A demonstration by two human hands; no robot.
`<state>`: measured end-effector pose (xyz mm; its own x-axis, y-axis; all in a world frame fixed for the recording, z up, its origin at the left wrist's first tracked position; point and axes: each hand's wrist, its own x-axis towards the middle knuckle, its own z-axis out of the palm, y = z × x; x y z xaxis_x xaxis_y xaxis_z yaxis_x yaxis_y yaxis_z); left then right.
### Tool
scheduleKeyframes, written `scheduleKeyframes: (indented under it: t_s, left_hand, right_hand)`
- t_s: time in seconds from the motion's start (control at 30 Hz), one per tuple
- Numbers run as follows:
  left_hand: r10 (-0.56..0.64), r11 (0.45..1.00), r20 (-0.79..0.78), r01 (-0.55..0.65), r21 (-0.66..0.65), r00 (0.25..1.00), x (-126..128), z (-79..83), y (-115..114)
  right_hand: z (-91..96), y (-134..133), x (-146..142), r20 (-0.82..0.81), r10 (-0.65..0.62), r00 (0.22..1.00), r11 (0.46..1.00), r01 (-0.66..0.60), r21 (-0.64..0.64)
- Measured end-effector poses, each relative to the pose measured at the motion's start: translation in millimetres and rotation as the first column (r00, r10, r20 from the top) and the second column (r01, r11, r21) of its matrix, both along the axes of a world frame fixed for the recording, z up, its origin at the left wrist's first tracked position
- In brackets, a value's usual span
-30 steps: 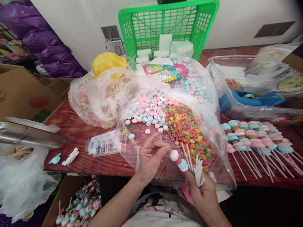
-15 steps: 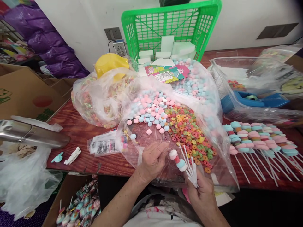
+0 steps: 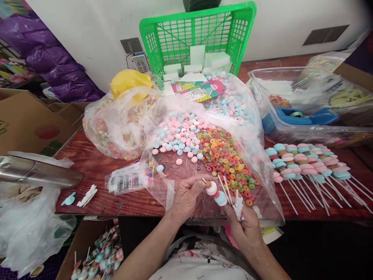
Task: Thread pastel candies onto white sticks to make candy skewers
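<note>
My right hand [image 3: 247,227] is closed around several white sticks [image 3: 230,190] and a candy skewer. Threaded on that skewer are a white marshmallow [image 3: 211,188], a red gummy piece and a blue marshmallow [image 3: 220,198]. My left hand [image 3: 188,196] pinches at the skewer's upper end, where an orange-brown gummy ring [image 3: 208,184] sits around the stick tip. Behind my hands, loose gummy rings [image 3: 227,155] lie heaped on a clear plastic bag [image 3: 180,177]. Pink, blue and white marshmallows [image 3: 186,136] are piled beside them.
Finished candy skewers [image 3: 309,163] lie stacked at the right, below a clear plastic tub [image 3: 291,120]. A green crate [image 3: 198,19] stands at the back. On the left are a bag of gummies [image 3: 116,132], a metal flask [image 3: 40,171] and labelled packets [image 3: 125,179].
My left hand has come to the skewer's end, and an orange-brown ring now shows there above the white marshmallow. The whole view has shifted slightly.
</note>
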<state>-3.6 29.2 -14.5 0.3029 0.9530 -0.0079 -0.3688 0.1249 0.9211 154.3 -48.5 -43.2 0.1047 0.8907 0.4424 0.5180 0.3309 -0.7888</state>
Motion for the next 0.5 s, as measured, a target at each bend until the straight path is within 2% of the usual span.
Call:
scheduleKeyframes:
  t_s: [0.07,0.17,0.23,0.3,0.37,0.4,0.5]
  left_hand:
    - [0.002,1.0,-0.025,-0.002,0.028,1.0,0,2.6,-4]
    - [0.032,0.987,-0.153,-0.007,0.161,0.988,-1,20.3,-7]
    - [0.019,0.948,-0.225,0.054,0.314,0.974,-1,35.6,-10]
    - [-0.026,0.884,-0.295,0.16,0.439,0.955,1,45.7,-11]
    - [-0.064,0.838,-0.379,0.256,0.482,0.923,4,46.7,-12]
    - [-0.064,0.832,-0.41,0.275,0.482,0.91,7,44.0,-12]
    - [-0.039,0.848,-0.45,0.268,0.458,0.892,14,31.1,-13]
  right_hand:
    - [0.1,-2,1,-0.007,-0.005,1.0,1.0,0.005,0.002]
    - [-5.3,-5,1,-0.027,-0.006,1.0,1.0,0.006,-0.004]
    - [-12.5,-5,-1,-0.06,-0.067,0.996,0.997,0.069,0.032]
    - [-20.7,-3,-1,-0.102,-0.151,0.983,0.982,0.161,0.095]
    - [-27.2,0,1,-0.104,-0.154,0.983,0.981,0.165,0.101]
    - [-29.1,2,2,-0.088,-0.13,0.988,0.988,0.137,0.074]
    - [-29.3,2,7,-0.055,-0.067,0.996,0.998,0.068,0.009]
